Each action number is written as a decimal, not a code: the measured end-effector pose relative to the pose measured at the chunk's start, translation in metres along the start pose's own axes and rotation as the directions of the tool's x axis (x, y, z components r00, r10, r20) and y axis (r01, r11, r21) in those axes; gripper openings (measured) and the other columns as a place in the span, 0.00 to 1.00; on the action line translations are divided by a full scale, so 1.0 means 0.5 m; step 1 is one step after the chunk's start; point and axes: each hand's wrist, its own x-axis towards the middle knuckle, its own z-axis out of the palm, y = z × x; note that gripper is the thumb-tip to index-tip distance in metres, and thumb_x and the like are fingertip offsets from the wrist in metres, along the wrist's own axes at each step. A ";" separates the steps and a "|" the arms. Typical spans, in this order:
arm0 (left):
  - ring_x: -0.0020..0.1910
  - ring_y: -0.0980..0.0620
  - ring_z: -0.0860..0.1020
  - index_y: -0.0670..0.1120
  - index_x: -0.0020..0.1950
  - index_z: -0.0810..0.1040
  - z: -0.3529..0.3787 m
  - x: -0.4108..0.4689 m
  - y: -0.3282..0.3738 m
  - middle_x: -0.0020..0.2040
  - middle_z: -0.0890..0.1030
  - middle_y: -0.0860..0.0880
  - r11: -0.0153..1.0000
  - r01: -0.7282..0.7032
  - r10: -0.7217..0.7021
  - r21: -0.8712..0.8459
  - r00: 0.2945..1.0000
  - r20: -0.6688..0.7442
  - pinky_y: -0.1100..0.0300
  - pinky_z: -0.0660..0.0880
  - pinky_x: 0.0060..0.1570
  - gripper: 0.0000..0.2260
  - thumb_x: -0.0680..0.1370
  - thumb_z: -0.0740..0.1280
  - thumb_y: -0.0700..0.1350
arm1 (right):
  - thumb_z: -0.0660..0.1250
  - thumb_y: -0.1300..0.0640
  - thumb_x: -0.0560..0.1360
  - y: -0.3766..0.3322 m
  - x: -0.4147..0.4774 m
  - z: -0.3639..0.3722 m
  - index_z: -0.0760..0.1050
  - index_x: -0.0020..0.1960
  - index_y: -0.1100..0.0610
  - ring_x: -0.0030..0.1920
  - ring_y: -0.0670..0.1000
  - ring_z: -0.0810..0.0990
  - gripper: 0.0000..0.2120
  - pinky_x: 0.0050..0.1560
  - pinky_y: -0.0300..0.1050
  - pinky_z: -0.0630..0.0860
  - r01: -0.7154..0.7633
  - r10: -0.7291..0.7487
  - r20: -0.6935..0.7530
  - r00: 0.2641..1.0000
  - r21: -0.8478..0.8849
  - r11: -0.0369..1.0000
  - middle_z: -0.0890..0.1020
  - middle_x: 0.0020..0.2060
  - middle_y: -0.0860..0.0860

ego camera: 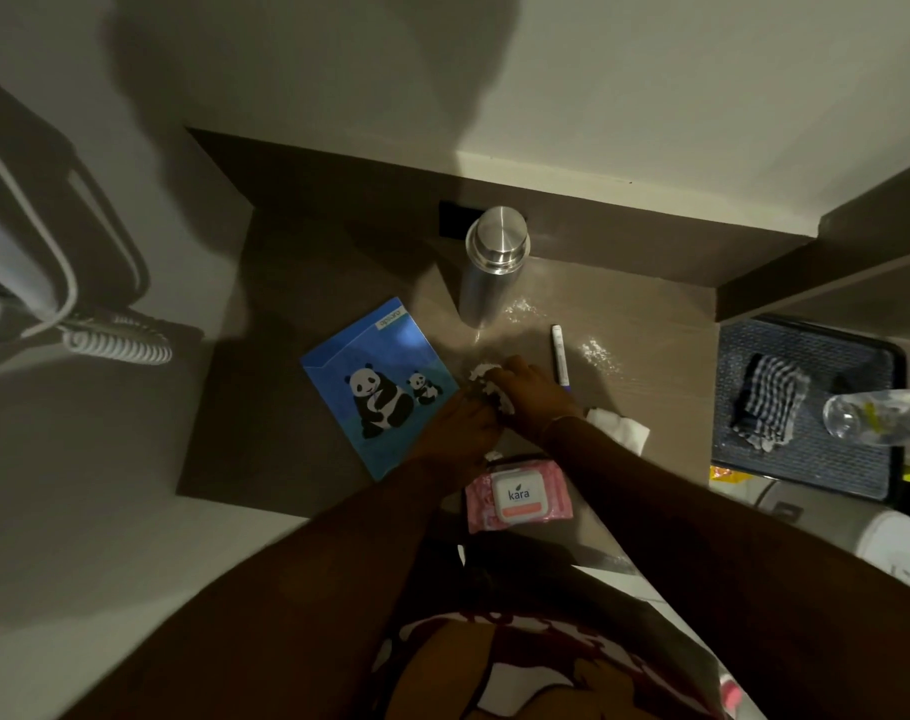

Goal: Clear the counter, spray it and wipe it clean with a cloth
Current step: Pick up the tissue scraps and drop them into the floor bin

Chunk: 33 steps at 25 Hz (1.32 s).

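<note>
Both hands meet over the middle of the brown counter. My right hand and my left hand are closed together on crumpled white paper scraps. A blue notebook with pandas lies just left of them. A steel bottle stands upright behind. A white pen lies to the right, with white powder patches beside it. A pink wet-wipes pack sits near the front edge. A white tissue lies by my right wrist.
A dark tray at the right holds a checked cloth. A clear plastic bottle lies over the tray's right side. A wall phone with coiled cord hangs at the left. A shelf edge juts out above the tray.
</note>
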 end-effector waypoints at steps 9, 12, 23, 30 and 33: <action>0.85 0.39 0.55 0.45 0.71 0.78 -0.026 0.032 0.019 0.82 0.66 0.43 0.990 -0.098 0.087 0.101 0.990 0.111 0.42 0.38 0.83 0.16 0.83 0.63 0.43 | 0.75 0.61 0.76 0.024 -0.006 -0.013 0.82 0.63 0.62 0.61 0.60 0.83 0.17 0.64 0.50 0.78 -0.177 0.324 -0.166 0.931 0.573 0.800 0.84 0.60 0.61; 0.82 0.43 0.63 0.48 0.69 0.79 -0.036 0.042 0.027 0.77 0.74 0.46 0.987 -0.044 0.020 0.154 0.989 0.150 0.40 0.41 0.83 0.15 0.82 0.65 0.45 | 0.78 0.65 0.73 0.051 -0.016 -0.013 0.82 0.62 0.65 0.55 0.62 0.85 0.19 0.58 0.53 0.83 -0.214 0.555 -0.083 0.828 0.868 0.448 0.85 0.55 0.65; 0.57 0.46 0.84 0.44 0.57 0.86 -0.110 0.077 0.023 0.55 0.87 0.44 0.949 0.114 -0.232 -0.293 0.884 -0.407 0.48 0.78 0.65 0.10 0.82 0.66 0.45 | 0.56 0.64 0.76 0.011 -0.021 -0.056 0.69 0.38 0.60 0.27 0.52 0.68 0.09 0.27 0.43 0.65 -0.172 0.367 0.327 0.871 0.902 -0.395 0.70 0.35 0.57; 0.56 0.46 0.81 0.49 0.57 0.86 -0.162 0.060 0.026 0.56 0.83 0.45 0.772 0.171 -0.398 -0.612 0.881 -0.255 0.52 0.79 0.59 0.08 0.78 0.72 0.45 | 0.56 0.63 0.73 -0.040 -0.041 -0.058 0.72 0.44 0.56 0.25 0.51 0.76 0.07 0.21 0.35 0.70 -0.115 0.253 0.308 0.917 0.813 -0.571 0.76 0.35 0.57; 0.54 0.49 0.83 0.52 0.57 0.86 -0.162 0.051 0.038 0.55 0.85 0.48 0.690 0.186 -0.435 -0.700 0.879 -0.195 0.50 0.83 0.56 0.09 0.77 0.74 0.45 | 0.58 0.57 0.78 -0.044 -0.046 -0.035 0.79 0.38 0.54 0.25 0.48 0.78 0.15 0.22 0.36 0.70 -0.101 0.282 0.318 0.905 0.806 -0.584 0.80 0.30 0.53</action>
